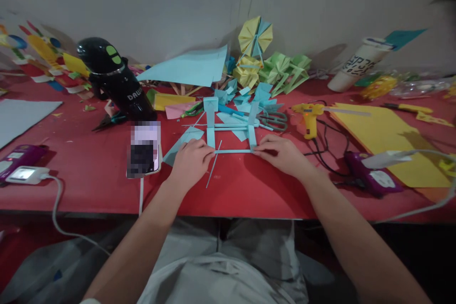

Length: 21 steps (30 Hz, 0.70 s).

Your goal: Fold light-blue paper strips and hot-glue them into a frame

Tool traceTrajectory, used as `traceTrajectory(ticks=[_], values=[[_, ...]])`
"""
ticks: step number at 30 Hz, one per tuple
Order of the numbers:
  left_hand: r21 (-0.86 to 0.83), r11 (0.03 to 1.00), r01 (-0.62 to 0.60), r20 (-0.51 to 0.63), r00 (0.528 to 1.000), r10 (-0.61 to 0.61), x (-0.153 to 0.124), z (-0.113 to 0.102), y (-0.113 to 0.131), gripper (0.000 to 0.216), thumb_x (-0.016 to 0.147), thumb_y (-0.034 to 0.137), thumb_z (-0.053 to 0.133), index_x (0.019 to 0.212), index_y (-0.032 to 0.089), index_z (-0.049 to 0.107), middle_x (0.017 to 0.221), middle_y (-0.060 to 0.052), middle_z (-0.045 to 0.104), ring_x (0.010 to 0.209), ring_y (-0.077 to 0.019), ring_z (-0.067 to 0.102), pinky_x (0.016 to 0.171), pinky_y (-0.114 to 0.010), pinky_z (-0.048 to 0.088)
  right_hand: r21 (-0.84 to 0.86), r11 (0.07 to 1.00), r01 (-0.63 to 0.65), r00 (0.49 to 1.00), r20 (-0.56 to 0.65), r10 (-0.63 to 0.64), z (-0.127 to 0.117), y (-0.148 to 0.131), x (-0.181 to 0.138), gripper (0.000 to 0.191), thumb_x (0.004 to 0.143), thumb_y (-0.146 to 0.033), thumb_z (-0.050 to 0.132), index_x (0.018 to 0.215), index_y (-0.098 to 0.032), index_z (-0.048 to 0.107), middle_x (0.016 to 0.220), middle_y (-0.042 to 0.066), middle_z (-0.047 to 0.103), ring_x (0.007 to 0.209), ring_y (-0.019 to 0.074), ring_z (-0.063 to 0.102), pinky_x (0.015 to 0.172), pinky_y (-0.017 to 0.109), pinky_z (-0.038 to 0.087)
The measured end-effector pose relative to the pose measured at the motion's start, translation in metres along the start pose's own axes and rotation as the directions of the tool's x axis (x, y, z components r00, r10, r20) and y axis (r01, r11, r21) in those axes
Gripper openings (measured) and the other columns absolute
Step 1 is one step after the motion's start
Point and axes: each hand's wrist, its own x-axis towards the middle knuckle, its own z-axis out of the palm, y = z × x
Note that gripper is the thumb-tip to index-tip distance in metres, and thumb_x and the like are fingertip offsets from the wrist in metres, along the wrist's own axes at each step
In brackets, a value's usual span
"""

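My left hand (190,160) and right hand (280,152), fingertips pinching opposite ends of blue paper rod (233,151), red tabletop (238,190) beneath.

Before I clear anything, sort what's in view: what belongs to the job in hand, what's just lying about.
Job in hand:
blue paper rod, its ends at the left hand and right hand
blue paper frame
yellow glue gun and scissors, probably

Just lying about, it seems:
black bottle
phone
white cup
yellow paper
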Motion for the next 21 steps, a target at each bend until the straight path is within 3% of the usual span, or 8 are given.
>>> traceTrajectory(ticks=[21], values=[[-0.003, 1.000, -0.003, 0.001, 1.000, 0.003, -0.0005, 0.0035, 0.0022, 0.021, 0.091, 0.014, 0.055, 0.090, 0.021, 0.076, 0.084, -0.005, 0.071, 0.091, -0.0239, 0.063, 0.079, -0.038, 0.044, -0.019, 0.998, 0.062, 0.998, 0.002, -0.062, -0.0008, -0.0019, 0.0028, 0.018, 0.092, -0.024, 0.060, 0.085, -0.022, 0.077, 0.087, 0.007, 0.071, 0.080, 0.0188, 0.067, 0.074, 0.034, 0.056]])
